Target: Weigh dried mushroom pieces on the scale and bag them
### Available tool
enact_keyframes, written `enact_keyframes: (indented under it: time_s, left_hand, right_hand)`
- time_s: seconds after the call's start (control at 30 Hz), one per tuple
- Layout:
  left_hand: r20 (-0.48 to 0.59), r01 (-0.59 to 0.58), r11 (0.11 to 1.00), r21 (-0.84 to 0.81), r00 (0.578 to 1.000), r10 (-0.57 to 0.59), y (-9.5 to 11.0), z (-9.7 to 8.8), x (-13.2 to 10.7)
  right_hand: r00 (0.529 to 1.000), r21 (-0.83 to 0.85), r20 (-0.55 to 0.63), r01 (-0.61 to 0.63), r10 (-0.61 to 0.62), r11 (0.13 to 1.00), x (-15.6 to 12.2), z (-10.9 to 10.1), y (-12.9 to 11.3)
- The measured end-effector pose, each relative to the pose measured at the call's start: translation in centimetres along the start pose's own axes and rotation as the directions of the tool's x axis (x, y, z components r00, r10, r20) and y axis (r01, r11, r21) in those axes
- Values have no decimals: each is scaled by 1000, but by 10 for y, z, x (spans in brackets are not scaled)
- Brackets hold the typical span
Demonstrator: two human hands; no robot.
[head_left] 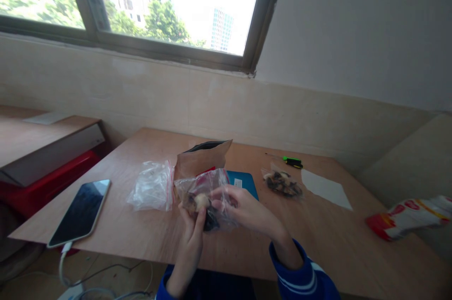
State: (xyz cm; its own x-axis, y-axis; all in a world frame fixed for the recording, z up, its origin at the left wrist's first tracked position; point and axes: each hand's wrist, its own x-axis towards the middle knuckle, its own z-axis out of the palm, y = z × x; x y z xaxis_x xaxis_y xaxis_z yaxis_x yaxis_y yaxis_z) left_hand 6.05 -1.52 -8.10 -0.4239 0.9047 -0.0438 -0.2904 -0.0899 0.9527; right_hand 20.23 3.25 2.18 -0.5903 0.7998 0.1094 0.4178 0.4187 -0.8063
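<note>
My left hand (pixel 192 224) and my right hand (pixel 243 208) are both closed on a small clear zip bag (pixel 206 194) with dark and pale pieces inside, held just above the wooden table (pixel 318 239). The left fingers pinch the bag's lower part; the right fingers grip its right side. Behind it stands an open brown paper pouch (pixel 201 158). A pile of empty clear bags (pixel 151 187) lies to the left.
A phone (pixel 80 213) on a white cable lies at the table's left edge. A blue flat box (pixel 243 182), a filled clear bag (pixel 282 183), a green screwdriver (pixel 291 162), white paper (pixel 326 189) and a red-white snack packet (pixel 409 217) lie to the right.
</note>
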Motion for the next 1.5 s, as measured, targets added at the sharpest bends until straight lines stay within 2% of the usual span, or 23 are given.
enact_keyframes:
  time_s: [0.13, 0.3, 0.4, 0.47, 0.63, 0.73, 0.83, 0.9, 0.97, 1.1, 1.17, 1.33, 1.5]
  left_hand:
    - [27, 18, 1000, 2, 999, -18, 0, 2, -1]
    - [67, 35, 999, 10, 997, -36, 5, 5, -1]
    - [78, 16, 1000, -1, 997, -16, 11, 5, 0]
    - [56, 13, 1000, -6, 998, -12, 15, 4, 2]
    - [17, 59, 998, 5, 998, -59, 22, 3, 5]
    - [19, 46, 999, 9, 999, -46, 23, 4, 4]
    - [51, 50, 999, -8, 997, -49, 25, 5, 1]
    - [71, 47, 999, -21, 996, -45, 28, 5, 0]
    - [83, 40, 999, -28, 996, -37, 31, 4, -1]
    - [78, 23, 1000, -18, 997, -22, 34, 1, -1]
    - [71, 37, 999, -1, 997, -37, 32, -1, 0]
    - [61, 51, 998, 29, 997, -53, 26, -2, 3]
    - [46, 44, 999, 18, 998, -45, 23, 1, 4]
  right_hand:
    - [1000, -12, -2, -30, 30, 999, -3, 1, 4]
    - [994, 33, -78, -74, 76, 997, -5, 0, 6]
    - [979, 46, -184, -85, 92, 995, -4, -3, 6]
    - [955, 3, -292, -60, 58, 998, -3, -8, 6]
    - [835, -73, -546, 29, -65, 997, 8, -30, -3]
    - [722, -134, -671, 105, -169, 985, 25, -43, -12]
    - [590, -276, -737, 181, -329, 944, 51, -48, -17]
    - [549, -350, -729, 214, -409, 912, 69, -47, -17]
    - [564, -401, -688, 230, -458, 886, 84, -43, -13]
    - [708, -491, -511, 225, -488, 841, 92, -29, -5]
    - [758, -511, -441, 228, -481, 829, 87, -25, -4]
    - [792, -481, -412, 231, -451, 846, 71, -29, -10]
    - [837, -433, -376, 219, -397, 874, 68, -36, -11]
